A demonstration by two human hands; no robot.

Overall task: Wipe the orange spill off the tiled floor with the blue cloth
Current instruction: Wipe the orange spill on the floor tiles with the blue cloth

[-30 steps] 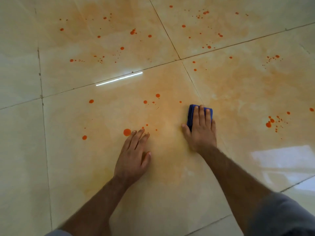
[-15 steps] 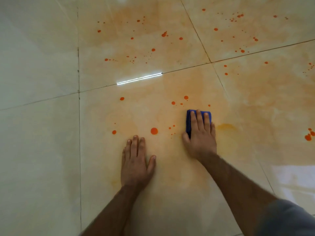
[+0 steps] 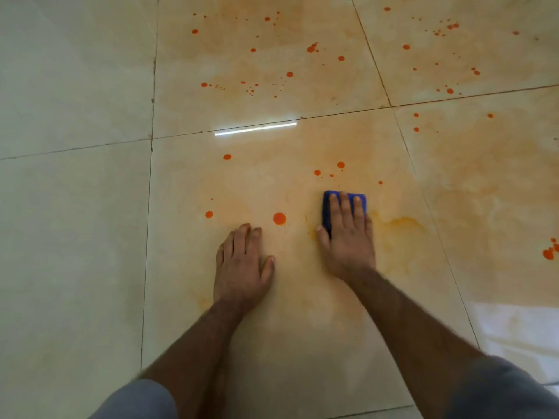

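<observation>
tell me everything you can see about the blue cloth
The blue cloth is a small, deep-blue pad, apparently folded soft fabric. It lies flat on the glossy tiled floor, pressed under the straight fingers of the right hand, so only its far edge and left side show. An orange smear lies just right of it, and orange drops sit beyond it.

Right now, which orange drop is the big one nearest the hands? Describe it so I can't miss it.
Start at the tile both hands rest on. Between the left hand and the blue cloth under the right hand, just beyond the left fingertips, sits the drop. It is round, solid orange, and clearly larger than every nearby speck.
</observation>
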